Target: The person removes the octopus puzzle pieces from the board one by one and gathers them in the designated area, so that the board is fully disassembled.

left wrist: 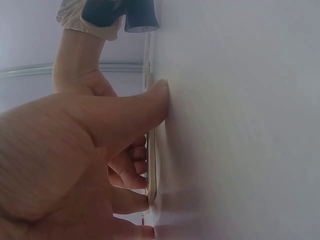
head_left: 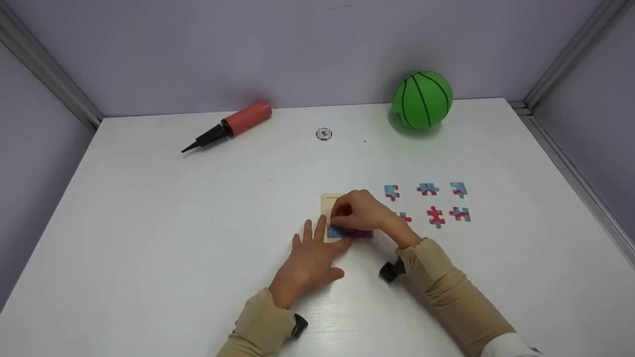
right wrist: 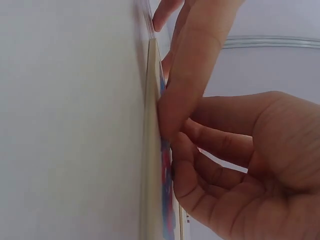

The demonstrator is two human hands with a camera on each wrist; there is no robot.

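Observation:
A small pale wooden puzzle board (head_left: pixel 327 202) lies on the white table, with blue and red puzzle pieces (head_left: pixel 364 234) along its near side. My left hand (head_left: pixel 306 263) rests with fingers spread at the board's left and near edges, and its index finger lies along the near edge. Above the board, my right hand (head_left: pixel 361 212) has its fingers curled, thumb and fingertips together on a puzzle piece (right wrist: pixel 166 172). Those fingers mostly hide the piece. Seen from the right wrist, the fingertips touch the board's printed top close to a left-hand finger (right wrist: pixel 182 85).
Several loose puzzle pieces (head_left: pixel 435 217) lie in two rows right of the board, one partly behind my right hand. Farther back are a red and black hand pump (head_left: pixel 247 119), a round chip (head_left: pixel 324 134) and a green ball (head_left: pixel 423 100) near the wall.

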